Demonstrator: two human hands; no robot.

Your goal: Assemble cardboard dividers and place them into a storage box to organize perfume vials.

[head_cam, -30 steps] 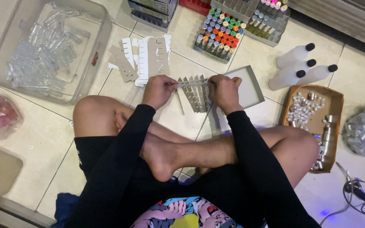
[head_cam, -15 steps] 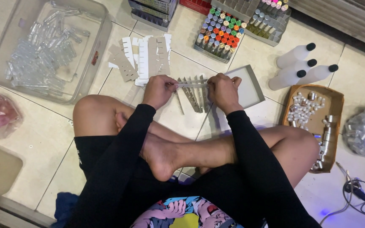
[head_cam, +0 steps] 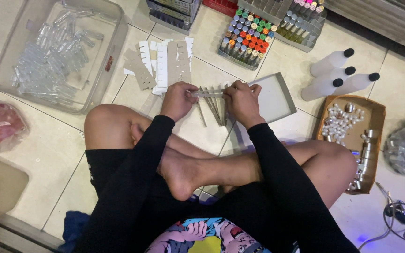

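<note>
Hands both grasping one slotted cardboard divider assembly (head_cam: 212, 100): left hand (head_cam: 178, 99) pinches its left end, right hand (head_cam: 242, 102) its right end, held just above floor tiles. Loose divider strips (head_cam: 162, 65) lie beyond assembly; shallow grey box lid (head_cam: 275, 96) sits just right of it.

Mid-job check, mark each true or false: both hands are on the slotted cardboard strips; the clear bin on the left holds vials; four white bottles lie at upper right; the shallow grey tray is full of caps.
1. Both the left hand and right hand hold the slotted cardboard strips: true.
2. The clear bin holds clear vials: true.
3. Four white bottles: false, three white bottles lie there.
4. The grey tray is full of caps: false, it looks empty.
</note>
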